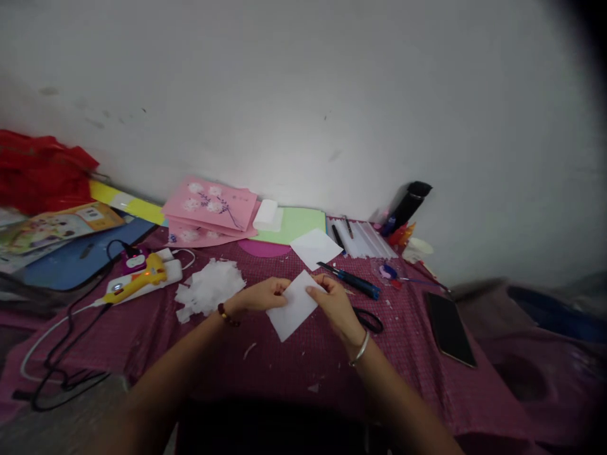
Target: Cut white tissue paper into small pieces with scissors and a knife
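Note:
Between my two hands is a small white square of paper, turned cornerwise above the purple checked tablecloth. My left hand pinches its left side, thumb on top. At the upper right edge, my right hand grips the same square with the thumb pressed on its face. Just beyond lies another white sheet. A dark blue utility knife rests to the right, its blade toward the sheet. Left of my left hand is a heap of white paper pieces.
Pink cards with white flowers and green paper lie along the wall. A yellow glue gun sits on a power strip at left, with cables trailing off the edge. White sticks and a phone are at right.

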`<state>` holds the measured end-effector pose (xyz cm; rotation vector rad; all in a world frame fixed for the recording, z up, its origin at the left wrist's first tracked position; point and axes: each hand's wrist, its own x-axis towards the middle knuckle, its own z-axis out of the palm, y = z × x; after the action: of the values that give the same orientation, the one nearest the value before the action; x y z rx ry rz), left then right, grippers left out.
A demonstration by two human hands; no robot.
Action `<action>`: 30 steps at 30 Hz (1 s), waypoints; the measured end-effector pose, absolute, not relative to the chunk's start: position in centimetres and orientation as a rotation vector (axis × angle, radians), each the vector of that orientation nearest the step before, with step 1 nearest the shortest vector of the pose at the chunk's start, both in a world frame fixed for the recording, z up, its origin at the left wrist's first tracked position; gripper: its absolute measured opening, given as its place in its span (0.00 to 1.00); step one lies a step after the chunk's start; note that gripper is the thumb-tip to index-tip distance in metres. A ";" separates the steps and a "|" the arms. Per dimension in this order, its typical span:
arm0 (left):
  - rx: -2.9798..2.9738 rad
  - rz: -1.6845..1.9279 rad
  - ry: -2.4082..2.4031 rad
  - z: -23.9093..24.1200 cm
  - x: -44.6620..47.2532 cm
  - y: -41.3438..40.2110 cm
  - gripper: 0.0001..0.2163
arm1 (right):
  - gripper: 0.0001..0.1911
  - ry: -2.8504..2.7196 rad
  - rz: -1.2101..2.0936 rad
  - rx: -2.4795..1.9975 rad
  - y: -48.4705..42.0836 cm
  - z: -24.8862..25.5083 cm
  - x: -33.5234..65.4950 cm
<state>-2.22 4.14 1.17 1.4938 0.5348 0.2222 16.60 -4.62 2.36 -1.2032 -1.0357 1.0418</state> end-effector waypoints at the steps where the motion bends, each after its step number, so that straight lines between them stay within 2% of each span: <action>1: 1.500 0.193 0.491 1.1 -2.5 4.3 0.12 | 0.11 -1.071 1.013 -1.228 -4.2 2.6 16.5; 3: 1.507 0.155 0.448 1.2 -2.8 4.5 0.15 | 0.11 -1.144 0.958 -1.276 -3.6 2.9 16.3; 8: 1.377 0.313 0.642 0.2 -2.2 3.8 0.12 | 0.11 -1.333 0.882 -1.434 -3.0 2.8 17.2; 13: 0.878 0.664 0.663 -2.3 -1.3 3.8 0.09 | 0.20 -1.489 0.710 -1.665 -6.3 1.5 21.5; 15: 0.733 0.786 0.627 -3.0 -1.1 4.2 0.08 | 0.22 -1.541 0.611 -1.745 -8.5 0.4 23.7; 19: 0.630 0.936 0.604 -3.6 -0.7 5.0 0.06 | 0.19 -1.709 0.276 -1.884 -12.3 -3.2 27.6; 24: 0.550 0.998 0.613 -4.0 -0.2 5.3 0.03 | 0.19 -1.759 0.153 -1.905 -14.0 -5.9 29.5; 30: 0.430 1.016 0.509 -3.5 -0.3 5.2 0.12 | 0.23 -1.719 0.221 -2.043 -13.8 -5.1 30.0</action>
<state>-0.33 5.18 -3.53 0.4300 0.5086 1.0157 29.97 -13.82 -5.13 -2.0435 -1.7188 0.2214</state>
